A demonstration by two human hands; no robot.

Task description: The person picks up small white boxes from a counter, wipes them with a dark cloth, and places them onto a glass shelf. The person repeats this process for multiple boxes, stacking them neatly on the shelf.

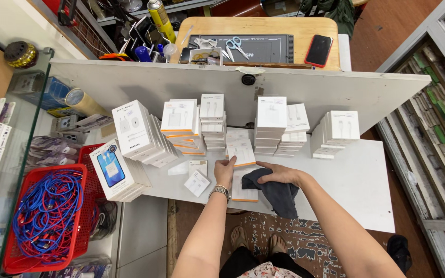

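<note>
She's in the middle of wiping down small white boxes with orange edges — the left hand (226,170) lies flat, fingers spread, pinning one flat box (243,186) to the white surface (356,180), while the right hand (279,174) is closed around a dark grey cloth (279,194) bunched right beside it, partly over the box. To my eye the wiping is underway; the next stroke needs the left hand steady so the box won't slide. Both forearms reach straight forward — stacks of boxes (271,126) just behind
</note>
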